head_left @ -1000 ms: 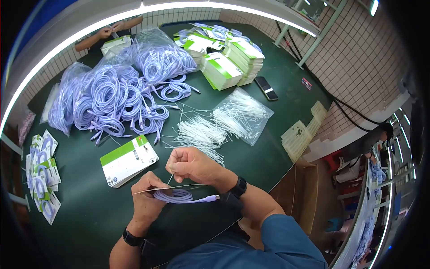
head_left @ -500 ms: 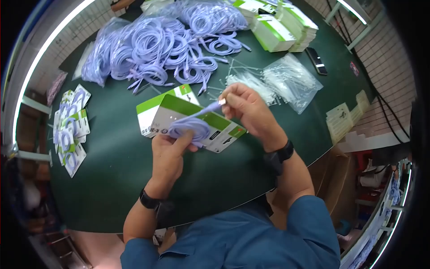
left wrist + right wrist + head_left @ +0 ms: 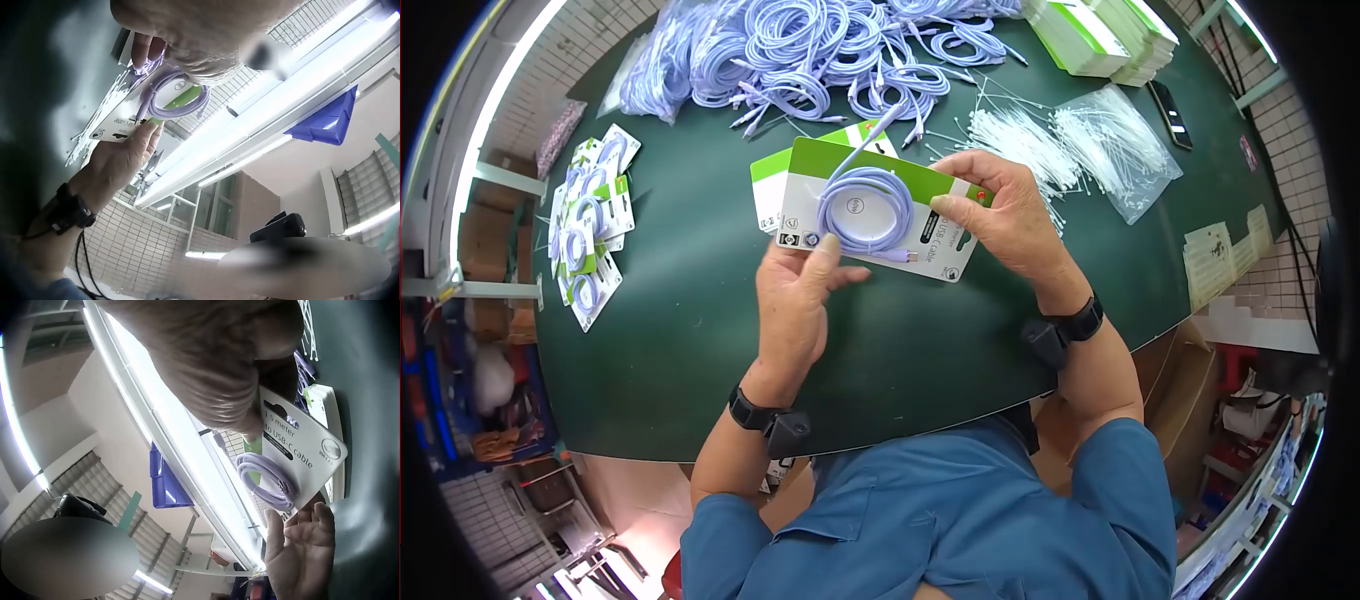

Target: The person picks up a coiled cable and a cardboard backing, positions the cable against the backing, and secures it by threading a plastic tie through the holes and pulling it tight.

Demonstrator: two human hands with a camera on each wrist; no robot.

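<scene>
Both hands hold up a white-and-green packaging card (image 3: pixel 870 208) printed "USB-C cable". A coiled lilac USB cable (image 3: pixel 904 208) lies against its face; one end stands up past the top edge, and a connector (image 3: pixel 912 257) rests near the bottom edge. My right hand (image 3: pixel 1010 215) pinches the card's right end, thumb in front and fingers behind. At the lower left corner my left hand (image 3: pixel 793 305) holds the card, its thumb overlapping the coil's lower edge and some fingers hidden behind. The right wrist view shows the left palm (image 3: pixel 304 556) turned up.
Behind the card lies a stack of similar cards (image 3: pixel 768 195). Loose lilac cables (image 3: pixel 800 40) heap at the back, white zip ties (image 3: pixel 1010 140) and a bag of them (image 3: pixel 1115 150) beside. Cards with cables (image 3: pixel 585 235) lie left; card stacks (image 3: pixel 1080 40) and a phone (image 3: pixel 1170 115) back right.
The card has turned from edge-on to face-up, showing the coil. My right hand has gone from a thin strand, to the cable's end, to the card's right end. The head view has shifted.
</scene>
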